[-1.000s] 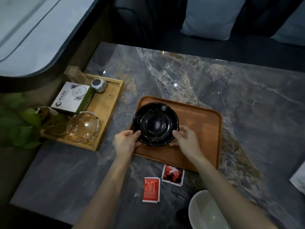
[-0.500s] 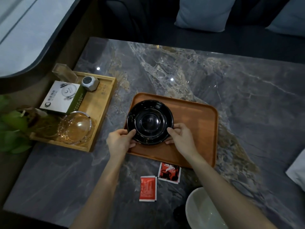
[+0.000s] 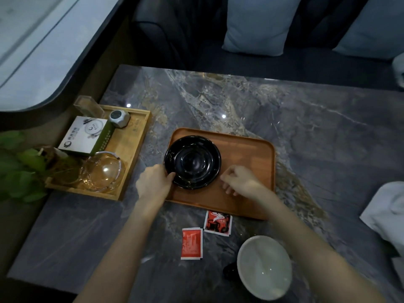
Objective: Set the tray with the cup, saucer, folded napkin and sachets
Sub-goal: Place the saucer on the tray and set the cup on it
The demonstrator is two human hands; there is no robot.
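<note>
Black saucer sits at left end of wooden tray, overhanging its left rim. Left hand pinches saucer's near-left edge. Right hand, loosely curled, holds nothing, just right of saucer. Tray's right half bare. Sachets and cup off tray's near edge.

saucer sits on tray, left half. tray mid tabletop. two sachets on tabletop just in front of tray. cup in front-right of them. napkin far right. second tray left, holding box and glass bowl.
</note>
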